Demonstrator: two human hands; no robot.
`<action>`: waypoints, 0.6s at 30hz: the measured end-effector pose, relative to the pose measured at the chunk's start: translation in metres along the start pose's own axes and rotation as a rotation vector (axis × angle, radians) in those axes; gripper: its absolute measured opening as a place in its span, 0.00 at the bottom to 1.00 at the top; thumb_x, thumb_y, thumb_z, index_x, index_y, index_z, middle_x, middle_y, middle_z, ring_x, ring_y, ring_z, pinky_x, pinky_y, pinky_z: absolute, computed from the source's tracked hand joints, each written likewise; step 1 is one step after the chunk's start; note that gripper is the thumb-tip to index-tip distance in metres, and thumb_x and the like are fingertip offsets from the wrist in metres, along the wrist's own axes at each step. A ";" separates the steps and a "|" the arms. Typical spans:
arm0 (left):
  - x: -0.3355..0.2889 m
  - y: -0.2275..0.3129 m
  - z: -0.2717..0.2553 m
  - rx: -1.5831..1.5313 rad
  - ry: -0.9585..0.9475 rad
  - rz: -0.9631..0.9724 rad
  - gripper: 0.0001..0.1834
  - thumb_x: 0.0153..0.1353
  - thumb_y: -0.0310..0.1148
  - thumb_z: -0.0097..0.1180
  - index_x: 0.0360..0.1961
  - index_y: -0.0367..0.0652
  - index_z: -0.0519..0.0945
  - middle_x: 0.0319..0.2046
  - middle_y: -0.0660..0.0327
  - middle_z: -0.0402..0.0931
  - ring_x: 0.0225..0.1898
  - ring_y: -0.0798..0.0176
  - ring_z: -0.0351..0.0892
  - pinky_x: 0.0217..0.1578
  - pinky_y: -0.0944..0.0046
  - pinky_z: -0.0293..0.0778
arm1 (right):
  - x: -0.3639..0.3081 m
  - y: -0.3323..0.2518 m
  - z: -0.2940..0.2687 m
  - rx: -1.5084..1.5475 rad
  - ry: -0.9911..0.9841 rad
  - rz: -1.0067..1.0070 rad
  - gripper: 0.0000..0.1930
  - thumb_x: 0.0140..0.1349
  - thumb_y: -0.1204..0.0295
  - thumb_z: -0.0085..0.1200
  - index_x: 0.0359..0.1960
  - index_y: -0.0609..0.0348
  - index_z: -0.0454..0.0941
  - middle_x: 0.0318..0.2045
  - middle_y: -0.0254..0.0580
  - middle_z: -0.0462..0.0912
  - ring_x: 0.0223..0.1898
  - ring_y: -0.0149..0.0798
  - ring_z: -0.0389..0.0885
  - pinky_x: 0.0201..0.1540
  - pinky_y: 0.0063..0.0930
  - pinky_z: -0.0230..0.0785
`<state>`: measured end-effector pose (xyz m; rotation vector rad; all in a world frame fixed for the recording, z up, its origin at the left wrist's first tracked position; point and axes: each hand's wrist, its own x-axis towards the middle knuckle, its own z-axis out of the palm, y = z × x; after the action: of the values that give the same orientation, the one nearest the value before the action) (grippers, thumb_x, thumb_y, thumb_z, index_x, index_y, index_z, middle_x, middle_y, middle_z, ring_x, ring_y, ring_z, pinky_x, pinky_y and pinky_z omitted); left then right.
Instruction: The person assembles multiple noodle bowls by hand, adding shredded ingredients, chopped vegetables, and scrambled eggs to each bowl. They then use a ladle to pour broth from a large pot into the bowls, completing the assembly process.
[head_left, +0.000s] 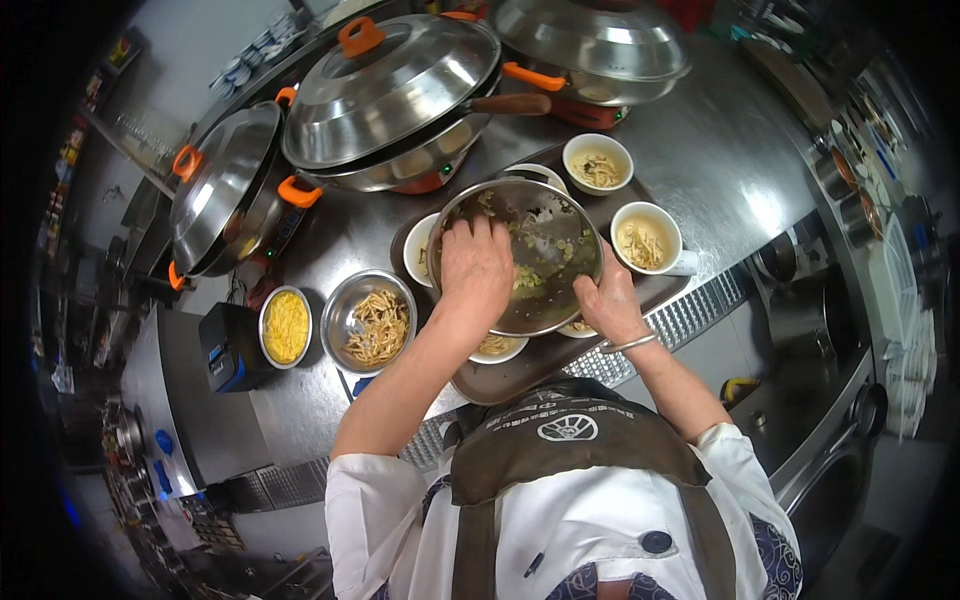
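A wide steel mixing bowl [540, 318] is tilted above a brown tray, with wet pale-green chopped bits clinging inside it. My right hand [612, 300] grips its right rim, thumb on the near side. My left hand [475, 265] reaches into the bowl's left part with fingers bent downward; the fingertips and whatever they pinch are hidden. Around and under the bowl stand white cups: one [597, 165] at the back right and another [646, 238] to the right both hold pale shredded strips. Other cups are partly covered by the bowl.
The tray [485, 385] lies on a steel counter. To the left are a steel bowl of brownish strips [375, 330], a bowl of yellow shreds [286, 327] and a black box [228, 345]. Large lidded woks [400, 90] with orange handles stand behind; one wooden handle [508, 104] points rightward.
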<state>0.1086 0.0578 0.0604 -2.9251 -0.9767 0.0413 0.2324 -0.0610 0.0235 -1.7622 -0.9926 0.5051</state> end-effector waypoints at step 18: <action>0.062 0.060 0.028 -1.145 -0.535 -0.088 0.13 0.45 0.26 0.52 0.35 0.37 0.73 0.28 0.53 0.76 0.27 0.60 0.77 0.23 0.67 0.72 | -0.006 0.021 -0.039 0.077 0.171 0.231 0.24 0.45 0.78 0.43 0.49 0.68 0.63 0.33 0.67 0.74 0.39 0.58 0.74 0.45 0.39 0.66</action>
<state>0.1931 0.0490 0.0283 -4.0030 -1.6179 0.4065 0.2657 -0.0915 0.0193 -1.8266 -0.6464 0.5199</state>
